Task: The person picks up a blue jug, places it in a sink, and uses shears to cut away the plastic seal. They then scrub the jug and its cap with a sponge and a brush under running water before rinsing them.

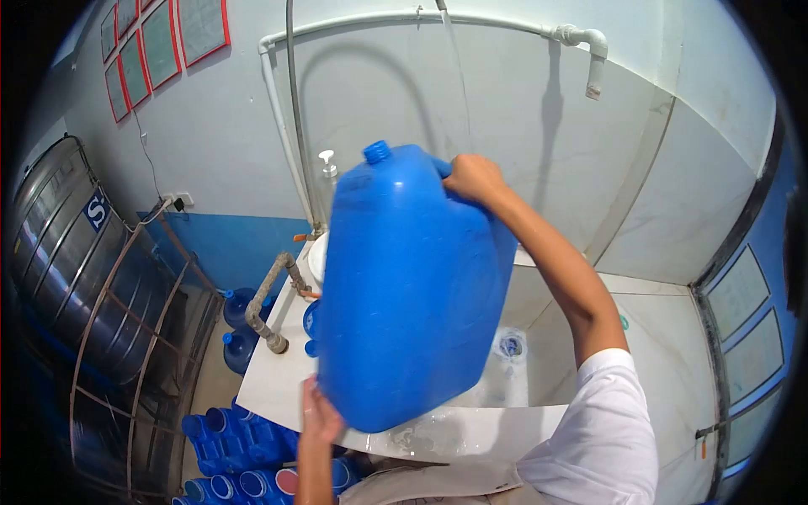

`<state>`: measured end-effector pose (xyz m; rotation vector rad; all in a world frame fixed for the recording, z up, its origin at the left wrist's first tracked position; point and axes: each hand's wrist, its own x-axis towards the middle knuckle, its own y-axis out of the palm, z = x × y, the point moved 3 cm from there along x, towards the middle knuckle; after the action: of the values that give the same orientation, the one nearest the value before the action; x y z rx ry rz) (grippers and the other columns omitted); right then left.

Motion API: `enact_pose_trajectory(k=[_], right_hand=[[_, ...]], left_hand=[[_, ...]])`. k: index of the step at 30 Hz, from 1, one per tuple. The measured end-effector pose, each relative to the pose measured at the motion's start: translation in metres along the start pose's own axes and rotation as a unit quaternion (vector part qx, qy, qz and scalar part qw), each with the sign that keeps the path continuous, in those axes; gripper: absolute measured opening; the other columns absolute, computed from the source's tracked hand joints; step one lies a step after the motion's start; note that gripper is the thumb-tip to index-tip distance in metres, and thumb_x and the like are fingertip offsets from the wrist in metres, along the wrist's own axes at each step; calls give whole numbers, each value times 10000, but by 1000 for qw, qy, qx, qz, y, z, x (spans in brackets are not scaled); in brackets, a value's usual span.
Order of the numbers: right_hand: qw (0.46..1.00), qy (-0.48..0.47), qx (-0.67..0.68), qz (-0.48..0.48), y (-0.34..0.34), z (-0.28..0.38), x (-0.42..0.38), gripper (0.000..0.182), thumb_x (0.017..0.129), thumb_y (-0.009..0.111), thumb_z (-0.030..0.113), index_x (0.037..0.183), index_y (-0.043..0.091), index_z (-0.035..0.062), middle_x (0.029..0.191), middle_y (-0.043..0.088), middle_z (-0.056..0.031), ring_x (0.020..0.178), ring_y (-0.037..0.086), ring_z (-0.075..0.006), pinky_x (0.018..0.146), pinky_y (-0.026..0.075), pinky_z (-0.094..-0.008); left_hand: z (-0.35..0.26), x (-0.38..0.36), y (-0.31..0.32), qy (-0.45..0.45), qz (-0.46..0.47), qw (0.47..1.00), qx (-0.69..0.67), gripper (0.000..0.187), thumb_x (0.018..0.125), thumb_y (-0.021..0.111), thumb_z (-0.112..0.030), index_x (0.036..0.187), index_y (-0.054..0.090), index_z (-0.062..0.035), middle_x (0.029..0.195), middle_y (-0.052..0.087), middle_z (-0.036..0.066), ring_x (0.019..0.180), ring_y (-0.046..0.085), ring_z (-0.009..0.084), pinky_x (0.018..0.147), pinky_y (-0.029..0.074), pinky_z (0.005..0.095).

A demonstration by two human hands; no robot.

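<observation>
A large blue plastic jerrycan (404, 286) is held up in front of me, tilted, its uncapped-looking threaded neck (377, 151) at the top left. My right hand (473, 179) is closed around its handle at the upper right. Low on the left, my left hand (321, 414) supports the bottom corner, with its fingers partly hidden by the jerrycan. Behind and below is a white tiled sink basin (547, 337), mostly covered by the jerrycan. A thin stream of water (457, 67) falls from a hose end above and passes behind the jerrycan.
Several blue containers (223, 442) crowd the floor at lower left, with round water jugs (240, 349) beyond. A pipe with a valve (273, 295) rises from the counter (278, 370). A pump bottle (328, 168) stands behind. A steel tank (76, 261) occupies the left.
</observation>
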<state>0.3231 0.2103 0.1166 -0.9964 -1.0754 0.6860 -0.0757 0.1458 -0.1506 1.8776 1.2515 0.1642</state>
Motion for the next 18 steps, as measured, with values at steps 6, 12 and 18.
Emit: enact_pose_trajectory(k=[6,12,18], right_hand=[[987,21,123,-96,-39,3,11,461,725,623,440,752,670,-18,784,632,-253,777,625,-398,695,488,-460],[992,-20,123,-17,32,-41,6,510,693,639,404,973,616,-22,933,626,-249,890,607,-383,762,477,-444],[798,96,595,3,162,-199,-90,453,870,497,299,1220,491,11,1194,547,-166,1056,537,-295,908,434,-394]], left_hand=[[-64,13,32,121,36,992,30,472,919,383,-456,1177,461,-68,1076,574,93,992,565,226,868,467,368],[-3,8,25,40,-1,999,-37,462,933,349,-420,1216,423,-62,1122,575,60,910,609,207,731,528,327],[-103,-20,123,238,29,940,243,554,917,370,-421,1325,372,-45,1169,551,132,1003,577,228,894,436,338]])
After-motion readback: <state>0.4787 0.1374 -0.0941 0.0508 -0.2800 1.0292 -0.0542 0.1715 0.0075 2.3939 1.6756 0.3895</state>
